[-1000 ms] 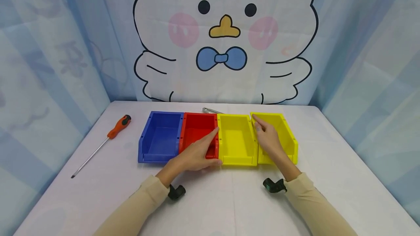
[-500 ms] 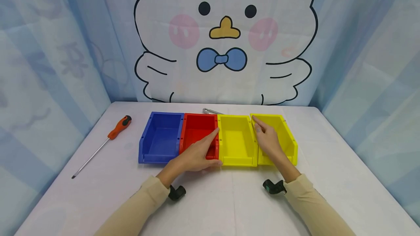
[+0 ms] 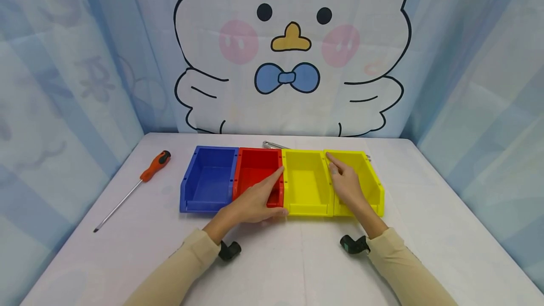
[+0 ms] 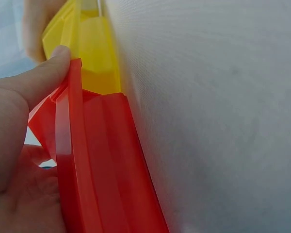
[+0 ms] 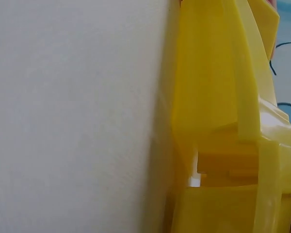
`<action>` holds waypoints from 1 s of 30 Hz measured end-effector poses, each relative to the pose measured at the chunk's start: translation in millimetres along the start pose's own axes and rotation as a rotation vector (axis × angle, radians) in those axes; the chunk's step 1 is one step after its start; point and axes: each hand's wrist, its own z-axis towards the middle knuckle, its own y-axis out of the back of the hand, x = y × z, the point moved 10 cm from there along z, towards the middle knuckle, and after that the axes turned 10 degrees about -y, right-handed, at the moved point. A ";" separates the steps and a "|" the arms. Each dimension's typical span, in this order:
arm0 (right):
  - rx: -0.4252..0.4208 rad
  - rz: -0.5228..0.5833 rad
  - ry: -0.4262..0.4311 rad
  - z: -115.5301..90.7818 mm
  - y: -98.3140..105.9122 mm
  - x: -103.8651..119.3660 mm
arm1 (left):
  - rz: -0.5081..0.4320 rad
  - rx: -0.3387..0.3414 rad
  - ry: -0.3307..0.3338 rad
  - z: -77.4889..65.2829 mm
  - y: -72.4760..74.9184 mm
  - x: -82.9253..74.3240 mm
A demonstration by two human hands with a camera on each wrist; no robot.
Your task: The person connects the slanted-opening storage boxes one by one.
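Observation:
Four-sided plastic storage bins stand side by side in a row: a blue bin [image 3: 211, 181], a red bin [image 3: 257, 159], a middle yellow bin [image 3: 307, 178] and a right yellow bin [image 3: 369, 183]. My left hand [image 3: 250, 202] reaches over the red bin and holds its right wall, index finger along the top. Its thumb lies on the front corner where red meets yellow, clear in the left wrist view. My right hand [image 3: 348, 185] grips the right yellow bin at its left wall, index finger extended to the far corner. Its thumb is hidden.
An orange-and-black-handled screwdriver [image 3: 148, 173] lies on the white table [image 3: 272, 268] at left. Behind the red bin shows part of a metal tool [image 3: 274, 145]. A small metal end [image 3: 368, 157] peeks out behind the right yellow bin. Printed curtains enclose the back and sides.
The right yellow bin has slid slightly toward me and left with my right hand, lining up closer with the middle yellow bin. A metal end now shows behind it. My left hand stays put.

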 end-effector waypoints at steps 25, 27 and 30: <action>-0.020 -0.023 0.007 -2.5 -4.7 1.5 | -0.006 0.002 0.011 -0.2 -0.2 2.1; -0.025 -0.033 0.014 -3.2 -4.8 1.6 | -0.008 0.007 0.016 -0.5 -0.9 1.9; -0.037 -0.066 0.041 -5.1 -4.2 3.1 | -0.006 0.007 0.032 -2.2 -1.2 1.8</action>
